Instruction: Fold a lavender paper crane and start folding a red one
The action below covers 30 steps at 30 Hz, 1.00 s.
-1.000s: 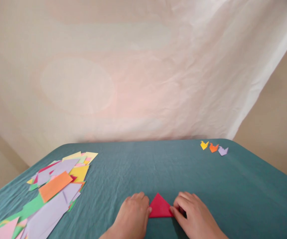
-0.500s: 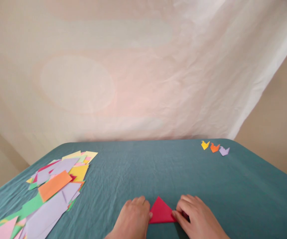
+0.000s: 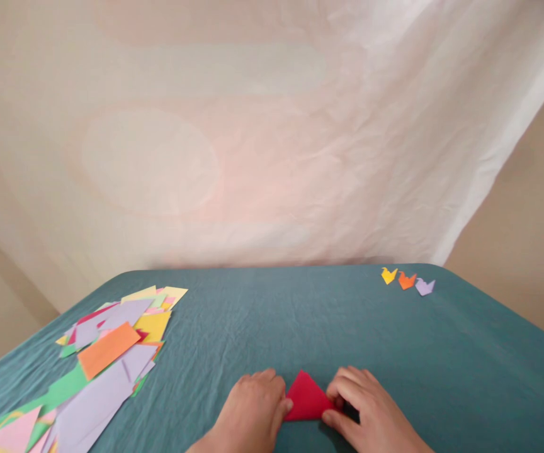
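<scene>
A red paper triangle (image 3: 306, 397) lies on the teal tablecloth (image 3: 272, 321) near the front edge, its tip pointing away from me. My left hand (image 3: 252, 415) rests curled against the triangle's left corner, fingers pressed together on it. My right hand (image 3: 371, 412) pinches the right corner, which looks slightly lifted and folded inward.
A loose pile of coloured paper sheets and scraps (image 3: 102, 365) covers the table's left side. Three small folded paper figures, yellow (image 3: 388, 275), orange (image 3: 407, 280) and lilac (image 3: 424, 287), stand in a row at the far right. A cream cloth backdrop (image 3: 253, 138) hangs behind.
The triangle's right corner has been drawn in under my right fingers, so the red shape looks narrower. Both hands stay at its corners.
</scene>
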{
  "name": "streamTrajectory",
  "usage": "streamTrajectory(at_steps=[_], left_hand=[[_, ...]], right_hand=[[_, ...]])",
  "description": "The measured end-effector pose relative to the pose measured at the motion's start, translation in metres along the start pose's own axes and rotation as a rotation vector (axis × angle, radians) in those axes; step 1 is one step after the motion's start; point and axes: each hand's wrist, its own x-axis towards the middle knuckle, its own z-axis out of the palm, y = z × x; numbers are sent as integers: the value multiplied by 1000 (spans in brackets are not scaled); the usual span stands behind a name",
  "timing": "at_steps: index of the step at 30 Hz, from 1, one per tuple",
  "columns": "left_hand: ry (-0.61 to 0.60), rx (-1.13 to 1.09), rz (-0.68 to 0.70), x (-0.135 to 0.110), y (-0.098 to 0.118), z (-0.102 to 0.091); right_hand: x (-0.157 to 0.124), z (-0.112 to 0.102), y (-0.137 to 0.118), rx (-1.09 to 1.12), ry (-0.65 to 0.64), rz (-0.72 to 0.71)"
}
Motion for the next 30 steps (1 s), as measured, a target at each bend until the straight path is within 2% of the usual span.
streamTrajectory(at_steps=[3, 7, 11, 13, 17, 20, 25, 30], left_hand=[[65, -213, 51, 2, -6, -8], [167, -397, 218, 2, -9, -17], [141, -488, 354, 1, -4, -7], [194, -533, 367, 2, -3, 2], [378, -418, 306, 5, -10, 14], [429, -260, 274, 4, -16, 13], [345, -35, 288, -1, -10, 3], [209, 7, 281, -5, -4, -1]], right_hand=[[1, -3, -3, 104, -3, -55], [2, -6, -1, 214, 41, -143], [2, -5, 2, 282, 98, -135], [2, -4, 0, 290, 108, -121], [1, -8, -11, 196, 123, -163], [0, -10, -19, 61, 91, -223], [-1, -3, -14, -87, 76, -229], [-3, -3, -11, -137, 40, -181]])
